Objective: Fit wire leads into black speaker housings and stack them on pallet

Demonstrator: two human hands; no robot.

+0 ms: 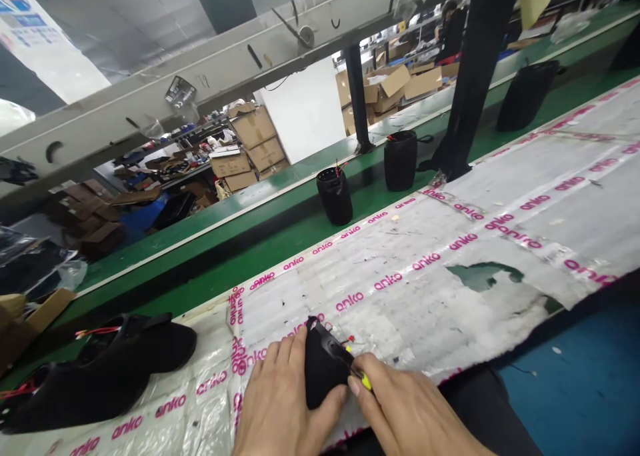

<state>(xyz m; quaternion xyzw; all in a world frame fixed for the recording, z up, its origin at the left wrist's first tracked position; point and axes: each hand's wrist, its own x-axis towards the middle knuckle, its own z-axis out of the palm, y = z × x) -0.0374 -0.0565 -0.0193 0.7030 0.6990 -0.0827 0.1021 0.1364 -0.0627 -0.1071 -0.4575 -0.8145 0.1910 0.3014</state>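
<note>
Black fabric speaker shell (323, 369) lies on the worktop (450, 276), clamped by the left hand (280, 403). Just right of it, the right hand (410, 409) pinches a yellow tool (365, 379) at the shell's wired rim. Both palms face down; the fitting work looks mid-step and calls for steady pressure.

We see a factory assembly line: a green conveyor belt (300, 226) crossing the middle of the frame carries black cylindrical housings (335, 195). Stacked cardboard boxes (255, 139) at upper centre and the taped worktable (500, 243) at right confirm this.
</note>
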